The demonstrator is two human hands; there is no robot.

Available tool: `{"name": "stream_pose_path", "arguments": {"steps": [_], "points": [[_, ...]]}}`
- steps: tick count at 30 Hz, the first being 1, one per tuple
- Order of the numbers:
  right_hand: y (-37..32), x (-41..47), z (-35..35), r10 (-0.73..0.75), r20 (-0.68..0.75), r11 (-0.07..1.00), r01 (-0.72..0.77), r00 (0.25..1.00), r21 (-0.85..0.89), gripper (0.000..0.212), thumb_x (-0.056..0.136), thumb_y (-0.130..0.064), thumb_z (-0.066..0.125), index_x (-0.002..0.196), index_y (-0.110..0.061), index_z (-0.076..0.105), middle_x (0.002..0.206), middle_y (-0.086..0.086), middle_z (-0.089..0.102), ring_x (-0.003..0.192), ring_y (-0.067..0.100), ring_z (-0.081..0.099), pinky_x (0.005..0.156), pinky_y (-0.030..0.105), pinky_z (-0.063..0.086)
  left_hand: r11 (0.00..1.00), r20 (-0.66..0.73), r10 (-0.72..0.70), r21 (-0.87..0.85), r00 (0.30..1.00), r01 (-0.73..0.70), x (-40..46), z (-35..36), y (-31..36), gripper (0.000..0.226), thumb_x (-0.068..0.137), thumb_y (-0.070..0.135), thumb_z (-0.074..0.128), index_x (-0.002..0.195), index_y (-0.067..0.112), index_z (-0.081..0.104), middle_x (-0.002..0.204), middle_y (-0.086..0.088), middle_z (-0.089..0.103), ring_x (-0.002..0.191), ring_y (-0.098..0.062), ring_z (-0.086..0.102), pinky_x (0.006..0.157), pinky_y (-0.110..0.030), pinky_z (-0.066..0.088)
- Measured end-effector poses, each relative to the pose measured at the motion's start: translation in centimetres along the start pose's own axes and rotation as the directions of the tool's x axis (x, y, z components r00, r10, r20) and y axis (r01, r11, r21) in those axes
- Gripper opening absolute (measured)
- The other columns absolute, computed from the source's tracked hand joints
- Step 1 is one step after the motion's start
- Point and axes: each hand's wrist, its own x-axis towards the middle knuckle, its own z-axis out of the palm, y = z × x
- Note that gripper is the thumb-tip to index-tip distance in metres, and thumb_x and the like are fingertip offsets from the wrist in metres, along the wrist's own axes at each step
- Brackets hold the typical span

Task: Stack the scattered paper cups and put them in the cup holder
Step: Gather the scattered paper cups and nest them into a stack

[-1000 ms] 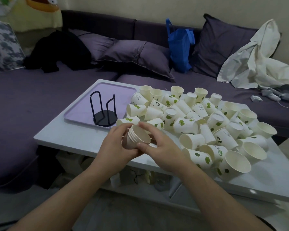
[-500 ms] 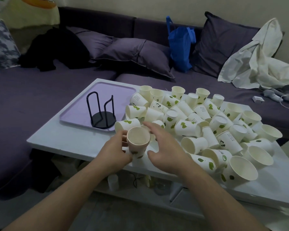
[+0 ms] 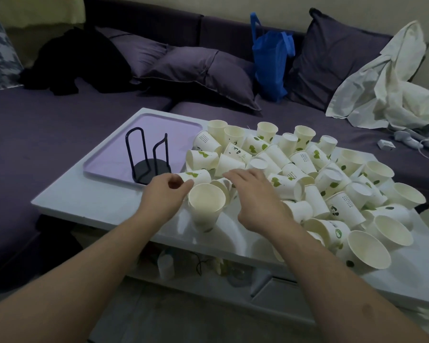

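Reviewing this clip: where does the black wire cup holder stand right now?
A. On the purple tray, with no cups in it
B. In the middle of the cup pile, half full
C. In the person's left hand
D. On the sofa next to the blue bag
A: the cup holder stands upright on the purple tray, its wire loops bare, left of the scattered cups.

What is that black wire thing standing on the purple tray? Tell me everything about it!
The cup holder is a black rack that looks like thin metal wire. It has a flat round base and bent wire uprights rising from it, the taller one a narrow loop rounded at the top. It stands upright near the front right corner of the purple tray, with no cups in it yet. The left hand hovers just in front of it; I cannot tell if they touch. The nearest lying cup rests just right of its base.
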Motion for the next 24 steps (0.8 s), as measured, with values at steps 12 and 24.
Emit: {"name": "stream_pose_path", "arguments": {"steps": [12,24], "points": [[0.5,0.7,1.9,-0.063,-0.010,0.995,0.062,0.998,-0.083,0.084,0.085,-0.022,0.080,0.158,-0.036,0.040,0.150,-0.005,0.049,0.140,0.026,0.034,0.117,0.039,0.032,0.845,-0.202,0.531,0.202,0.823,-0.495,-2.5,-4.9,5.0,0.005,0.103,0.019,0.066,0.105,0.015,0.067,0.118,0.003,0.054,0.092,0.011,0.057,0.076,0.000,0.043],[0.8,-1.5,-0.6,0.150,-0.269,0.975,-0.098,0.952,0.197,0.071,0.086,-0.020,0.076,0.150,-0.019,0.046,0.141,0.006,0.055,0.125,0.029,0.047,0.104,0.039,0.043,0.631,0.225,0.685,0.291,0.693,-0.719,-6.5,-5.1,5.0,0.011,0.096,0.037,0.064,0.101,0.028,0.061,0.156,0.006,0.043,0.131,-0.018,0.053,0.098,-0.034,0.060]]}}
